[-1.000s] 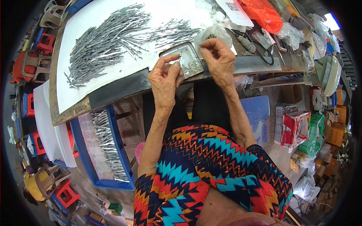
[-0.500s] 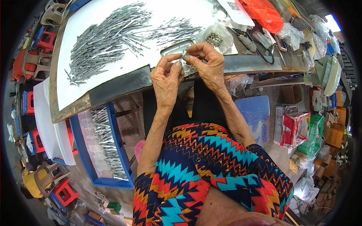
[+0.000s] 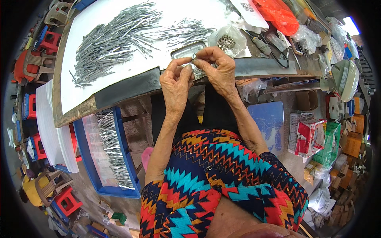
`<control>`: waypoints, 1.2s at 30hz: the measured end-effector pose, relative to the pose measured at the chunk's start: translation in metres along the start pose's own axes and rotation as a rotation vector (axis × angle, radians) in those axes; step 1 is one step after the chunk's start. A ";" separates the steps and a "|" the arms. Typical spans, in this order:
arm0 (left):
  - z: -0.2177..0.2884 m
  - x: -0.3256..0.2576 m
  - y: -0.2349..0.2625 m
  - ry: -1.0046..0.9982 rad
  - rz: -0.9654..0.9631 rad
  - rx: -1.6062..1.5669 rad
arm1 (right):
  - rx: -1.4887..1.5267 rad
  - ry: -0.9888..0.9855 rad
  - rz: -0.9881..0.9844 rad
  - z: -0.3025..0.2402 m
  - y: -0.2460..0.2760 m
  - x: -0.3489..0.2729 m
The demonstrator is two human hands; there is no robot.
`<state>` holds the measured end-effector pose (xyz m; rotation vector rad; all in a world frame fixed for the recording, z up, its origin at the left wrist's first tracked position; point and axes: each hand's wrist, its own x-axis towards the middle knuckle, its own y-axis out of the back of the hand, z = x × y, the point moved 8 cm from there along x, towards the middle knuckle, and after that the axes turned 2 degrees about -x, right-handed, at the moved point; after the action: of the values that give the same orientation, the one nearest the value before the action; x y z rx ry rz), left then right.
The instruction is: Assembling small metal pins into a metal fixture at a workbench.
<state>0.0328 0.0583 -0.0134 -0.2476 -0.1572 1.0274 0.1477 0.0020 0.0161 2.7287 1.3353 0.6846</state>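
Above the table's near edge, my left hand (image 3: 176,79) and my right hand (image 3: 219,70) meet with fingertips pinched together. Between them is a thin metal strip (image 3: 193,58); only a small bit of it shows, and the fingers hide the rest. Just behind the fingers lies a shallow metal tray (image 3: 180,52). A clear plastic bag (image 3: 240,43) holding small round metal pieces (image 3: 226,42) sits to the right of it. On the white sheet, a large heap of thin grey metal strips (image 3: 115,43) spreads leftward, with a smaller heap (image 3: 186,31) behind the tray.
Below the table on the left stands a blue tray (image 3: 89,158) with a row of metal strips (image 3: 113,150). A dark flat plate (image 3: 129,88) lines the table edge. To the right are a soldering-iron-like tool (image 3: 262,45), an orange plastic bag (image 3: 278,16) and a lamp-like fixture (image 3: 347,80).
Both hands stay pinched together at nearly the same place, with only slight finger movement. The view has shifted a little.
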 end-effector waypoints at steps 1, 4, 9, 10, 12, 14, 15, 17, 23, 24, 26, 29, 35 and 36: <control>0.000 0.000 0.000 -0.015 -0.002 0.006 | -0.005 -0.007 -0.006 0.001 0.000 0.000; 0.001 -0.001 0.000 -0.003 -0.030 -0.007 | -0.034 0.062 -0.007 -0.003 0.000 0.000; 0.005 -0.002 0.001 0.082 -0.074 -0.109 | 0.010 0.086 -0.055 0.000 0.000 0.003; 0.003 -0.002 0.000 0.139 -0.081 -0.141 | 0.073 0.033 -0.072 0.005 0.000 0.003; 0.001 0.000 0.001 0.188 -0.114 -0.207 | 0.185 -0.051 -0.102 0.008 0.001 0.006; -0.002 0.001 0.003 0.237 -0.145 -0.272 | 0.298 -0.135 -0.133 0.014 0.001 0.008; -0.005 0.001 0.000 0.270 -0.200 -0.335 | 0.412 -0.191 -0.177 0.019 -0.001 0.009; -0.007 0.000 -0.003 0.303 -0.255 -0.397 | 0.526 -0.248 -0.220 0.022 -0.006 0.009; 0.002 0.000 -0.001 0.159 -0.129 -0.129 | 0.465 -0.260 -0.178 0.021 -0.005 0.011; 0.003 -0.001 -0.001 0.156 -0.120 -0.139 | 0.465 -0.259 -0.182 0.021 -0.004 0.011; 0.001 -0.002 -0.005 0.151 -0.109 -0.146 | 0.469 -0.259 -0.188 0.021 -0.007 0.011; 0.014 -0.003 0.000 -0.145 0.005 0.135 | 0.440 -0.240 -0.153 0.019 -0.010 0.010; 0.007 -0.003 -0.004 0.175 -0.070 -0.167 | 0.489 -0.214 -0.136 0.023 -0.003 0.009; 0.006 -0.003 -0.002 0.172 -0.064 -0.165 | 0.468 -0.214 -0.154 0.021 -0.004 0.008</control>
<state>0.0313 0.0551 -0.0067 -0.4766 -0.0934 0.9255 0.1573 0.0141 -0.0002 2.8717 1.8135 0.0650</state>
